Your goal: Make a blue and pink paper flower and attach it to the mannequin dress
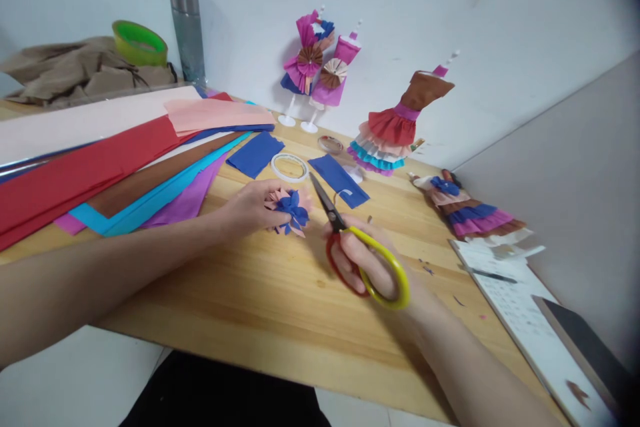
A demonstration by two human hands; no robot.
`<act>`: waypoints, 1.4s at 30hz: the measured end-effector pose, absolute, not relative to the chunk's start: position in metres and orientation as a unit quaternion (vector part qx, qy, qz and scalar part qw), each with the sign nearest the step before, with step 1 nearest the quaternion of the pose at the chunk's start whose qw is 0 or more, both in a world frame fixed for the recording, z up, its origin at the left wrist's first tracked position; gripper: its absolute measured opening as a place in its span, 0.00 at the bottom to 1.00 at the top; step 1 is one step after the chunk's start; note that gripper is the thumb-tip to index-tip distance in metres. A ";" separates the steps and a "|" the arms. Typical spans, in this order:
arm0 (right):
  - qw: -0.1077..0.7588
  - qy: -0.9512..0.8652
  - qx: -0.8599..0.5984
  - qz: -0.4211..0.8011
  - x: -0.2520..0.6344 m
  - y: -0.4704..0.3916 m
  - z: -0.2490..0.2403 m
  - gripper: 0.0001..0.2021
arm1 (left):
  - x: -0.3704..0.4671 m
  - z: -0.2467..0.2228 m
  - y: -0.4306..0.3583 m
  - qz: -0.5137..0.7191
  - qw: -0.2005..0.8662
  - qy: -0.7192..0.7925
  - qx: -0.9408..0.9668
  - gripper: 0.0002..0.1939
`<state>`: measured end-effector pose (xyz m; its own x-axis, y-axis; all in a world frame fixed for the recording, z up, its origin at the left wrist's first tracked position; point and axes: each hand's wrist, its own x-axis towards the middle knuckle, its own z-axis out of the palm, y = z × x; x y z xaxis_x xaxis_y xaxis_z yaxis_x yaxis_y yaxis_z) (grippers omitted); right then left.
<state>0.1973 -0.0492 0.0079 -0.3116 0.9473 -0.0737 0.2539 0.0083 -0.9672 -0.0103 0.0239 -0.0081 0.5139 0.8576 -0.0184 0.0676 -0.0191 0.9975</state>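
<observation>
1. Nearest, our right forearm [465, 353] lies at five o'clock, right hand [370, 257] wrapped around scissors [337, 219].
2. Our left hand [257, 203] pinches a blue-and-peach flower [291, 211], towards eight o'clock from centre.
3. White ring [290, 179] lies at its twelve o'clock.

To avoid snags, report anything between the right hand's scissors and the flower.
Nothing visible stands there: only wood tabletop shows between the scissors in the right hand and the flower in the left hand.
</observation>
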 end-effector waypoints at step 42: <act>0.363 -0.842 -0.398 0.029 0.187 -0.051 -0.004 0.06 | -0.001 -0.018 -0.001 0.229 0.778 0.211 0.545 0.29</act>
